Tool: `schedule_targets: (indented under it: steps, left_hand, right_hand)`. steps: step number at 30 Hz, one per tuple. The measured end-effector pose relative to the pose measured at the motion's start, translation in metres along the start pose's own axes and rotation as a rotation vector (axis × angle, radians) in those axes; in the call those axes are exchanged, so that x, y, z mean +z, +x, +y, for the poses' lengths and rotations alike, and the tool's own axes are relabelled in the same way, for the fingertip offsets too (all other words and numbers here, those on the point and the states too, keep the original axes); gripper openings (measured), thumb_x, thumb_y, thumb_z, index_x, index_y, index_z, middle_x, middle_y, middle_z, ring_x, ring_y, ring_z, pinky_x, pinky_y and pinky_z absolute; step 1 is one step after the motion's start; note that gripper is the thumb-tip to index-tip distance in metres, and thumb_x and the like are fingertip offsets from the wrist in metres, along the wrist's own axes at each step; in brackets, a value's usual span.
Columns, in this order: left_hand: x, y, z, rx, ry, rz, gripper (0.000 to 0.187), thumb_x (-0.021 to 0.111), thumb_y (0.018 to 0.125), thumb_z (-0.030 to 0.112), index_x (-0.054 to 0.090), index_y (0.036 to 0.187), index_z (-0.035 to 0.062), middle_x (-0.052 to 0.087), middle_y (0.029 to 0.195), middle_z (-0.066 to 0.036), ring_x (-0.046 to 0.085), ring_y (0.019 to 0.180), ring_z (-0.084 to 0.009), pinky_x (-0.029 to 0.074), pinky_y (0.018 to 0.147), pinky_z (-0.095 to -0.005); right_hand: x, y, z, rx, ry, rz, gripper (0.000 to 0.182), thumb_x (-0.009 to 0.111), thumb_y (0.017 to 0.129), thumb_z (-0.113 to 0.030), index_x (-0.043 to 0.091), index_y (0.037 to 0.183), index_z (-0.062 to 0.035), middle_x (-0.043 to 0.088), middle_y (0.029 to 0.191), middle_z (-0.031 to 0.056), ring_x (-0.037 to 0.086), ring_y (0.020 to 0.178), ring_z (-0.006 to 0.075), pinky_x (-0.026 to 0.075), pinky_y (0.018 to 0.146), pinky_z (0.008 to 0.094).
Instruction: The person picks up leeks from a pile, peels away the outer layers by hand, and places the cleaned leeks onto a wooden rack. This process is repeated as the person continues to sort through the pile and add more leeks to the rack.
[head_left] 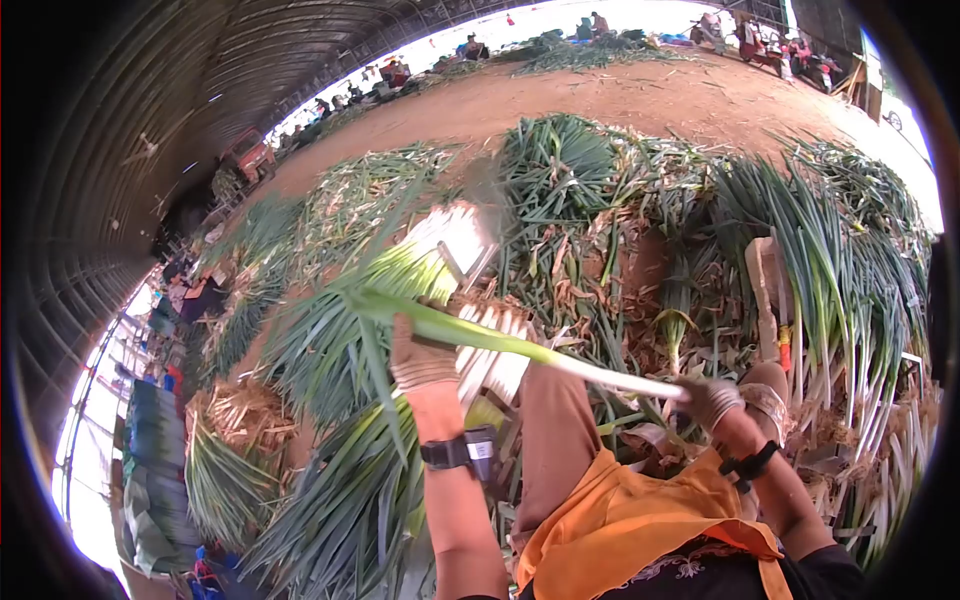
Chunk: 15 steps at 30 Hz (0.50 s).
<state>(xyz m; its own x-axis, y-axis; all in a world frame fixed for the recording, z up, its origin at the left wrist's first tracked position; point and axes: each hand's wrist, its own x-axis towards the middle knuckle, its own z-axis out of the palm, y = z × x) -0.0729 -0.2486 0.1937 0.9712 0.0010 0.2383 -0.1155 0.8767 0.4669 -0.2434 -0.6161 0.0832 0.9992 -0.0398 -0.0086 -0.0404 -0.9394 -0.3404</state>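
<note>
Gripping one long leek (pixel 520 350) at both ends, the gloved left hand (pixel 420 360) is closed around the green leaves and the right hand (pixel 705 400) around the white shank toward 3 o'clock. Held level above the trimmed bundle (pixel 495 365), it could snap mid-stalk if bent, or slip through the gloves into the heaped leeks (pixel 850 290).

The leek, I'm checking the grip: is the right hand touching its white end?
Touching. The head view shows the gloved right hand closed around the white end of the leek, with no gap.

Knit cloth gloves (pixel 420 362), smooth glossy leek (pixel 560 355)
</note>
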Motion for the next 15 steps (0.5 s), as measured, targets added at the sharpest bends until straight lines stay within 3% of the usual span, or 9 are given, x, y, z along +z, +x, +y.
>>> schedule_targets:
  steps: [3,4,6,9,12,15]
  left_hand:
    - [-0.005,-0.02,0.044,0.116,0.028,0.02,0.038,0.064,0.077,0.029,0.054,0.101,0.0017,0.058,0.094,-0.012,0.054,0.095,-0.027,0.041,0.089,-0.0465]
    - [-0.012,-0.029,0.056,0.104,0.077,0.004,0.039,0.065,0.076,0.029,0.054,0.102,0.0016,0.058,0.094,-0.012,0.054,0.095,-0.0273,0.04,0.09,-0.0472]
    - [-0.027,-0.049,0.078,0.058,0.168,-0.024,0.04,0.065,0.075,0.028,0.055,0.102,0.0013,0.059,0.096,-0.012,0.054,0.096,-0.028,0.039,0.091,-0.0485]
    - [-0.069,-0.073,0.114,0.12,0.244,0.171,0.038,0.065,0.075,0.026,0.055,0.103,0.0019,0.059,0.1,-0.013,0.053,0.097,-0.0281,0.039,0.091,-0.0481]
    - [-0.103,-0.101,0.145,0.314,0.28,0.647,0.035,0.062,0.077,0.024,0.055,0.104,0.0013,0.059,0.102,-0.013,0.054,0.096,-0.0288,0.041,0.089,-0.0472]
    - [-0.186,-0.151,0.2,0.218,0.432,0.644,0.032,0.059,0.08,0.02,0.055,0.104,0.0004,0.059,0.103,-0.013,0.055,0.093,-0.0288,0.043,0.084,-0.044]
  right_hand:
    - [-0.007,0.021,0.032,-0.065,-0.092,0.287,0.016,0.062,0.074,-0.024,0.061,0.089,-0.0213,0.06,0.067,0.0079,0.061,0.065,0.0276,0.048,0.056,0.039]
    - [-0.014,0.028,0.033,0.04,-0.177,0.237,0.012,0.062,0.073,-0.023,0.06,0.085,-0.0197,0.059,0.066,0.0082,0.061,0.065,0.0288,0.047,0.056,0.04]
    - [-0.029,0.036,0.026,-0.03,-0.224,0.26,0.009,0.059,0.075,-0.02,0.057,0.083,-0.0186,0.059,0.065,0.0071,0.06,0.065,0.0288,0.045,0.056,0.0413]
    - [-0.037,0.046,0.003,-0.073,-0.315,0.218,0.011,0.058,0.077,-0.023,0.056,0.085,-0.0163,0.06,0.069,0.0077,0.061,0.069,0.0296,0.046,0.06,0.041]
    - [-0.03,0.055,-0.022,-0.126,-0.37,0.098,0.013,0.056,0.079,-0.023,0.056,0.089,-0.0155,0.062,0.073,0.0077,0.061,0.07,0.0287,0.046,0.061,0.0404]
    - [-0.01,0.066,-0.027,-0.156,-0.416,0.053,0.016,0.053,0.08,-0.021,0.057,0.095,-0.0157,0.063,0.075,0.007,0.062,0.073,0.0266,0.046,0.063,0.0381]
